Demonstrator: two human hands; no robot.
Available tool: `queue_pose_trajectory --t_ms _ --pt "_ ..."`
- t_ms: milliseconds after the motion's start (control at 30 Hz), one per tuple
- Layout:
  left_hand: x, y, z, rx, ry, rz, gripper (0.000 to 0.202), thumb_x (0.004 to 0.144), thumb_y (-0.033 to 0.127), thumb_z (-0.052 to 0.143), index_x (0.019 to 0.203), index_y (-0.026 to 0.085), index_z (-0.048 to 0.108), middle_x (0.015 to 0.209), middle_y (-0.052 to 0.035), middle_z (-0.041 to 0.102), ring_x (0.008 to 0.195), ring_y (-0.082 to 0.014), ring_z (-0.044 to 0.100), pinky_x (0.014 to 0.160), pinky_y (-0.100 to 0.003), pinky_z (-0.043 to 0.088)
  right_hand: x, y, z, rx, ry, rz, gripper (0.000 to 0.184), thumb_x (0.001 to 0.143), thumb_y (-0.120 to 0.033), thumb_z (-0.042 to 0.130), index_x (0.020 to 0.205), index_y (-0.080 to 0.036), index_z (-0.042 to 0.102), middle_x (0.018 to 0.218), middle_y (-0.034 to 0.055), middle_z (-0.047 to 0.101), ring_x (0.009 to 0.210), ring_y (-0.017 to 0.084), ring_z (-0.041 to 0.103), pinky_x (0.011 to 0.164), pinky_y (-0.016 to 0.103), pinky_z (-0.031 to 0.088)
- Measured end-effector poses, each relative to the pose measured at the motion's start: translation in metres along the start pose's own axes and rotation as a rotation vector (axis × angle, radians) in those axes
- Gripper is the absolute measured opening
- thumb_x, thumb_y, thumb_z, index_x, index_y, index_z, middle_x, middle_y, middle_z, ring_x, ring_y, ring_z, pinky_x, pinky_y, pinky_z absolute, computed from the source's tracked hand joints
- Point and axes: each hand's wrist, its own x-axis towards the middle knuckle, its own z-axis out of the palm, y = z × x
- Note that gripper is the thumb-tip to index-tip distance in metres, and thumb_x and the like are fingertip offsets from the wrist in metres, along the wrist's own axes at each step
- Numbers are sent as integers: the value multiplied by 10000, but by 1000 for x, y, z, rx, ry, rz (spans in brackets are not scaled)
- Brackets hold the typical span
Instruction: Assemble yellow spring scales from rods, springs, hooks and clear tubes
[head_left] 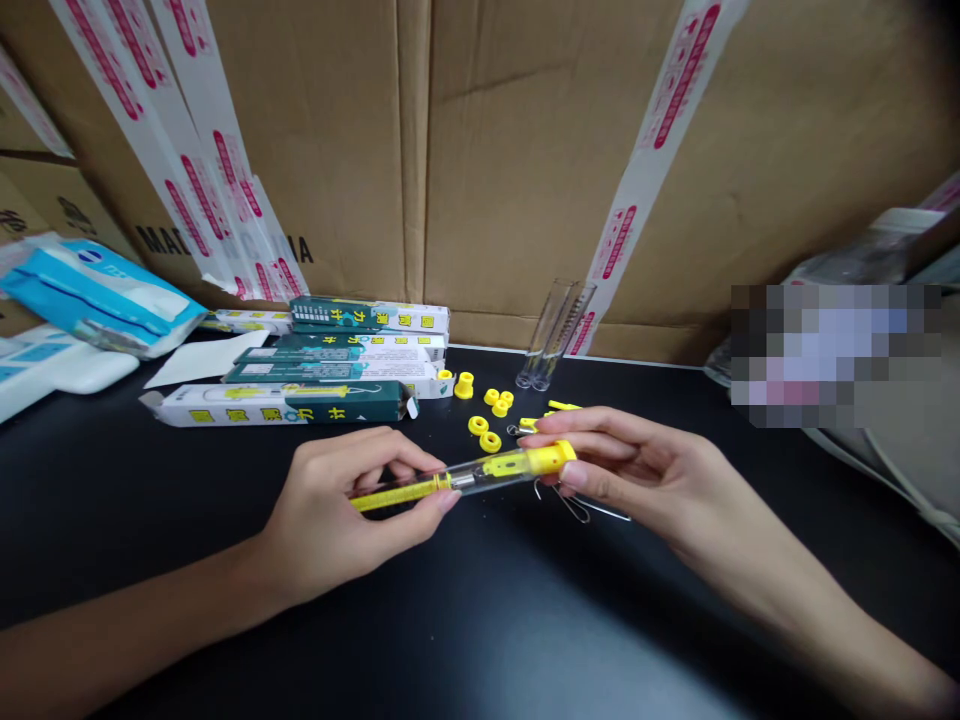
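Note:
My left hand (352,505) pinches the yellow scale rod (397,492) that sticks out of a clear tube (487,470). My right hand (615,455) grips the tube's yellow capped end (551,458) between thumb and fingers. The tube lies level just above the black table (480,620). A thin metal wire hook (577,508) lies on the table under my right fingers. Several small yellow rings and caps (487,420) are scattered just beyond the tube.
Two empty clear tubes (555,335) lean against the cardboard boxes (487,150) at the back. Green and white product boxes (337,365) are stacked at the back left, with a blue and white packet (97,295) further left. A bag with a blurred patch (840,355) is at right.

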Motion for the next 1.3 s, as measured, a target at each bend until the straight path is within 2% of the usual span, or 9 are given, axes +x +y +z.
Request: queue_pose_trajectory --t_ms 133,300,567,767,933,1100,1200,1300 --pt "0 1 -1 14 -18 44 56 776 202 758 831 212 752 599 55 613 423 -70 356 399 -226 290 1 -1 3 -36 -3 -18 334 729 -431 864 987 -229 800 1036 94 805 945 262 753 807 331 623" --pt "2 1 -1 27 -16 77 80 768 186 765 843 212 755 584 64 585 419 -71 361 396 -223 304 0 0 5 -39 44 -32 311 662 -418 905 878 -218 805 900 65 782 808 214 723 726 293 608" --pt "1 0 -2 3 -10 98 68 776 168 768 839 190 755 552 70 525 430 -72 363 415 -218 324 -4 5 3 -31 93 -2 307 649 -382 926 891 -224 823 866 53 774 709 175 694 656 258 591" --pt "-1 -1 -1 -15 -18 77 49 785 205 769 832 196 761 583 54 588 419 -72 371 401 -236 286 -3 9 3 -32 103 -23 317 651 -401 919 902 -224 841 881 68 797 736 200 716 708 292 620" --pt "1 -1 -1 1 -110 20 12 795 172 751 798 168 740 583 61 581 425 -58 363 400 -207 276 4 15 4 -39 80 -16 317 649 -381 917 919 -228 849 976 77 810 844 217 744 769 276 619" --pt "2 0 1 0 -141 -44 45 813 186 726 786 150 725 562 72 542 431 -52 367 411 -182 287 4 15 5 -73 105 -71 263 671 -366 905 901 -249 850 994 69 815 870 215 752 769 250 616" --pt "3 -1 2 -18 -175 -75 89 851 206 693 789 155 732 549 75 531 427 -51 370 414 -185 280 1 14 5 -70 117 -108 226 687 -346 899 890 -261 850 974 57 816 824 181 745 746 208 605" --pt "2 -2 1 -28 -195 -49 176 886 230 669 739 161 735 520 71 525 439 -54 403 435 -189 290 -1 14 5 -43 112 -100 250 690 -362 901 913 -260 848 858 44 806 696 137 712 676 175 587"
